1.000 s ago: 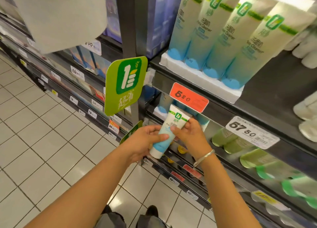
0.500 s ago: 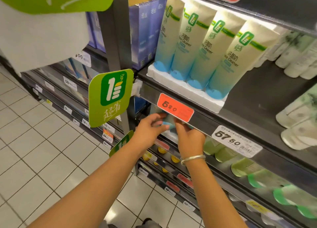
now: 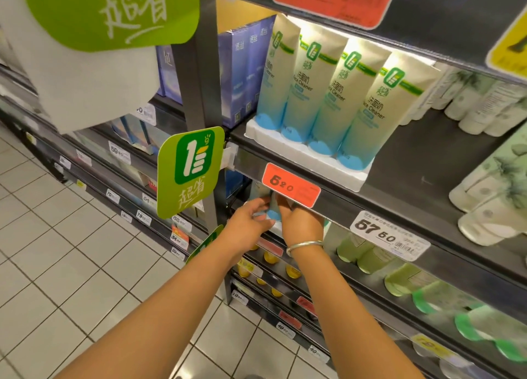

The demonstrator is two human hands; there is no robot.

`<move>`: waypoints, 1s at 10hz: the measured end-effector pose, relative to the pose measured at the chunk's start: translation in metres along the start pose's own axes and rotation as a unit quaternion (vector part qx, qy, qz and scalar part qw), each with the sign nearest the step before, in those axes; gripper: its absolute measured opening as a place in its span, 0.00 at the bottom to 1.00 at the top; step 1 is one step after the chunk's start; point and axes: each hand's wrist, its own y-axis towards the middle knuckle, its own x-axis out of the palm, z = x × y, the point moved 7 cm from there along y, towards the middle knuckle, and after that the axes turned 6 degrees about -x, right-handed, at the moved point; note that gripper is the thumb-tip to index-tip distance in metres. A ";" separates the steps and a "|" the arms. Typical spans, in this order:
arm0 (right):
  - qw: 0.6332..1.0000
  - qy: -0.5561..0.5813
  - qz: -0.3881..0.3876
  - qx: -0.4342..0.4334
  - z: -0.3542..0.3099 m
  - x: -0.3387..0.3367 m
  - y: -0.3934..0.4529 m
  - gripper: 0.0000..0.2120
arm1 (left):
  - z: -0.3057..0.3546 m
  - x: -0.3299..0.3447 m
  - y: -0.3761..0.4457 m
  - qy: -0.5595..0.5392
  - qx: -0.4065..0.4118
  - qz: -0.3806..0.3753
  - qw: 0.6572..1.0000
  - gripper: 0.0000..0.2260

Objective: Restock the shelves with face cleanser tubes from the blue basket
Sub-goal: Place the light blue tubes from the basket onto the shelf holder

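Blue-capped cleanser tube going onto a shelf

Both hands grasp one face cleanser tube (image 3: 272, 209), cap down, under the red price tag (image 3: 291, 185): left hand (image 3: 251, 221) beside right hand (image 3: 299, 224) (silver bangle (image 3: 303, 246) on that wrist). Four matching tubes (image 3: 322, 93) stand above.

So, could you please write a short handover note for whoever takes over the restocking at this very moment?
Left hand and right hand: both hold one face cleanser tube, blue cap down, under the red 6.20 price tag.
Upper shelf: four tubes stand cap down in a white tray.
Done: the tube has reached the lower shelf opening.
Left: seat it, let go. The blue basket is out of view.
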 end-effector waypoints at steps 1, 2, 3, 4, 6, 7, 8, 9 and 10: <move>0.999 -0.049 -0.011 -0.004 -0.002 0.001 0.003 0.13 | -0.005 -0.002 0.002 0.009 -0.013 0.001 1.000 0.21; 0.988 -0.155 -0.005 -0.007 0.007 0.008 0.021 0.18 | -0.011 -0.008 0.004 -0.028 -0.034 0.018 0.999 0.18; 0.979 -0.186 0.045 -0.070 0.001 -0.001 0.019 0.19 | -0.019 -0.015 0.002 -0.088 -0.064 0.020 0.994 0.14; 0.990 -0.120 0.070 -0.005 0.023 -0.007 0.012 0.19 | -0.022 -0.020 -0.001 -0.134 -0.081 0.013 0.988 0.10; 0.990 0.081 0.103 0.042 0.057 -0.016 -0.024 0.05 | -0.029 -0.032 -0.017 -0.117 -0.074 -0.049 0.989 0.07; 0.980 0.142 0.123 0.071 0.067 -0.010 -0.051 0.04 | -0.032 -0.050 -0.020 -0.094 -0.066 -0.071 0.991 0.07; 0.965 0.185 0.155 0.098 0.081 -0.001 -0.086 0.05 | -0.046 -0.063 -0.026 -0.072 -0.078 -0.106 0.989 0.08; 0.945 0.218 0.219 0.111 0.099 -0.003 -0.127 0.10 | -0.069 -0.061 -0.036 -0.043 -0.094 -0.156 0.982 0.07; 0.915 0.259 0.275 0.139 0.123 -0.005 -0.177 0.06 | -0.090 -0.049 -0.051 -0.031 -0.115 -0.201 0.972 0.06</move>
